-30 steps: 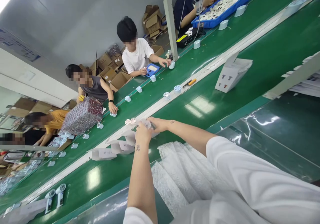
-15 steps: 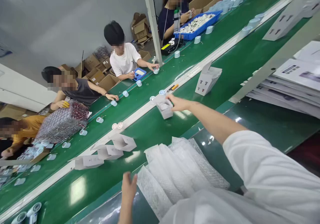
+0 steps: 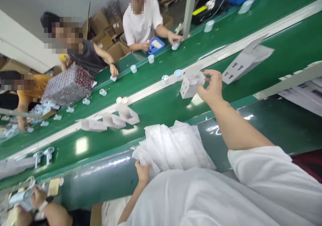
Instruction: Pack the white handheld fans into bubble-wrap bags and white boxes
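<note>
**Setup:** pretty big packing line here, two long green conveyor belts (image 3: 156, 115) split by a white rail (image 3: 151, 94), with cardboard boxes (image 3: 105, 39) piled against the far wall.

**Crew:** two co-workers sit across the line, one in a white T-shirt with a hand on a small plastic cup (image 3: 175, 46) beside a blue tray (image 3: 156, 45). Another pair of hands (image 3: 39, 199) works at the bottom-left corner of the view.

**Near belt:** three white cartons (image 3: 113, 121) lie in a loose row left of the person, and a flat printed carton sheet (image 3: 248, 63) sits up to the right. Two round white discs (image 3: 122, 100) rest on the rail.

**Bagging pile:** a stack of bubble bags (image 3: 173, 148) sits right in front of the person's white sleeve (image 3: 201, 199).

**Right hand (image 3: 213, 88):** fingers closed on the edge of a white carton (image 3: 188, 87), held just above the near belt, flaps not fully shut.

**Left hand (image 3: 143, 172):** down at the corner of the bubble bags, touching them, can't tell if it's actually pinching one.

**Step:** looks like carton folding, with a bag being picked up on the side.

**Next move:** that carton looks like it needs its open flaps tucked, which calls for both hands on it.
</note>
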